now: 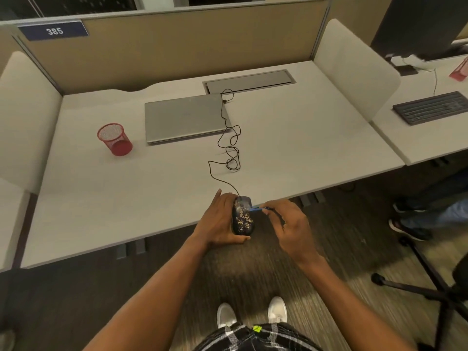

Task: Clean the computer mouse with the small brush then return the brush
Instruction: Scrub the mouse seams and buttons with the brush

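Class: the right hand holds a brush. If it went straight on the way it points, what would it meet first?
The mouse, gripped by the left hand. The right hand pinches the small brush, pointing leftward; its tip seems to be at the mouse's side, though depth is unclear.

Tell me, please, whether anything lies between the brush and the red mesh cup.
Only the mouse and the left hand holding it, directly beside the brush; past them the desk is bare up to the cup.
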`<state>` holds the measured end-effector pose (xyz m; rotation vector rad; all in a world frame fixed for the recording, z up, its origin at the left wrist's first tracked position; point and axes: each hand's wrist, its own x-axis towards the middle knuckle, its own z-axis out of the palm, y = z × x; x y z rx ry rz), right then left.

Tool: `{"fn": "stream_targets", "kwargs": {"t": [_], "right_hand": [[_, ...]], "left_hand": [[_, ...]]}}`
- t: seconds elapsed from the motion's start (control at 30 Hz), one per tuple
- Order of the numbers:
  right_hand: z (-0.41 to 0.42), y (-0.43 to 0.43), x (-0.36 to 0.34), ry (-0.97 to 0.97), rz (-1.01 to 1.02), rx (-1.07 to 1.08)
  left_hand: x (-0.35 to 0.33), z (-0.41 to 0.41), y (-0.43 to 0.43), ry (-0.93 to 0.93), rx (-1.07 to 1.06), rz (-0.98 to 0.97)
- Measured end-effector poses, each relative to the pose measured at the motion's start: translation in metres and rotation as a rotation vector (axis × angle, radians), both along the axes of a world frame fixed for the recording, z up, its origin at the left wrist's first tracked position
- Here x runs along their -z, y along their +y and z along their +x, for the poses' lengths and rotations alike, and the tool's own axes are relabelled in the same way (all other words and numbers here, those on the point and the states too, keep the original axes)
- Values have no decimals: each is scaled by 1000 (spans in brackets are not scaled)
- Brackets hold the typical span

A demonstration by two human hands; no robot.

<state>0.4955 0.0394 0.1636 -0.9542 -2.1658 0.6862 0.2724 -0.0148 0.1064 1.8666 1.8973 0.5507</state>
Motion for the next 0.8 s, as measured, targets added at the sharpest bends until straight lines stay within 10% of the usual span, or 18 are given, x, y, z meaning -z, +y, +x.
{"fn": "stream_targets", "kwargs": {"t": [0.8], "right_hand": [[40,-5,-23,101,-124,97]], "left_hand": [[-2,49,-5,38,-35,14]]}}
